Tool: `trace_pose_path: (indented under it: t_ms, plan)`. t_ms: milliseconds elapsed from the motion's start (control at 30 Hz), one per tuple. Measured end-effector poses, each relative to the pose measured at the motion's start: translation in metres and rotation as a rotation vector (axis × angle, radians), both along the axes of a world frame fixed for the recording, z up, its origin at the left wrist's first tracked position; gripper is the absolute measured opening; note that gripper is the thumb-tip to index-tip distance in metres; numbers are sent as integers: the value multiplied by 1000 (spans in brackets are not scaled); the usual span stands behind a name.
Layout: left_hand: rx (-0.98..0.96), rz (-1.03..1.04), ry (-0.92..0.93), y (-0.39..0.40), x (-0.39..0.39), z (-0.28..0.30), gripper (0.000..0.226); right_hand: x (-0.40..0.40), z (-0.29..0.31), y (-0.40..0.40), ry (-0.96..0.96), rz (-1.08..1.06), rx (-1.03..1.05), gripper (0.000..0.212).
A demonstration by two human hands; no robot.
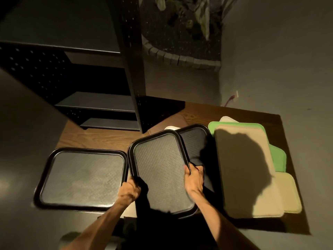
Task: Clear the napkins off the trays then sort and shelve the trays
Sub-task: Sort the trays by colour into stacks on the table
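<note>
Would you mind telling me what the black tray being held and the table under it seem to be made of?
The black tray looks like moulded plastic: a dotted matte bed and a smooth, glossy raised rim. The table shows brown wood grain, though whether it is solid wood or laminate cannot be told.

A brown wood-grain desk (100,138) fills the lower middle of the frame. At lower left a black rectangular plastic tray (82,178) lies flat on it. At right sits a pile of trays: a tan textured tray (248,177) on top, a green tray (278,159) and a pale yellow tray (290,193) showing beneath. A dark metal shelving unit (100,101) stands at upper left.
</note>
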State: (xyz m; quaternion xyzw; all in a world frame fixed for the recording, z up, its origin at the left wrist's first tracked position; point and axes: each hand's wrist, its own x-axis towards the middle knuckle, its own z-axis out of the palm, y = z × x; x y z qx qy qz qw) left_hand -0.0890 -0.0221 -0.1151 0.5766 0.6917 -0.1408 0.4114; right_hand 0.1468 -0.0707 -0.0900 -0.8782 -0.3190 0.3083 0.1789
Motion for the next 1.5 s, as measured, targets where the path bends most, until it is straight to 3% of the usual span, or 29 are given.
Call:
trace_pose_path:
  t_ms: [133,233,333,433,500,700,900,1033,1200,1333,1500]
  plan:
    - [-7,157,11,-3,2,-4,64,-6,-15,1,66,-37,-44,28]
    - [-60,323,-70,2,-9,-20,43,-8,-15,3,164,-72,-49,26]
    - [-150,430,-170,3,-33,-74,30,-7,-14,4,202,-134,-52,28]
    - [-146,505,-305,-1,-20,-17,2,-4,-12,2,160,-130,-56,29]
    - [-166,545,-388,-3,-10,7,15,1,-7,1,88,-96,-48,25]
    - [-273,660,-525,-1,-7,6,24,14,13,4,29,-69,19,29]
    - [-332,728,-512,-5,-33,10,40,-4,31,35,22,100,84,24]
    - [-338,841,-581,-12,-64,18,25,-38,31,64,40,172,162,24]
    - [-322,910,-620,-23,-120,23,8,-91,25,101,131,394,77,30]
    - [-314,1100,-667,-31,-165,19,8,-143,13,125,214,554,24,36]
    - [-248,1353,-656,-35,-202,10,25,-209,12,162,190,680,-5,35]
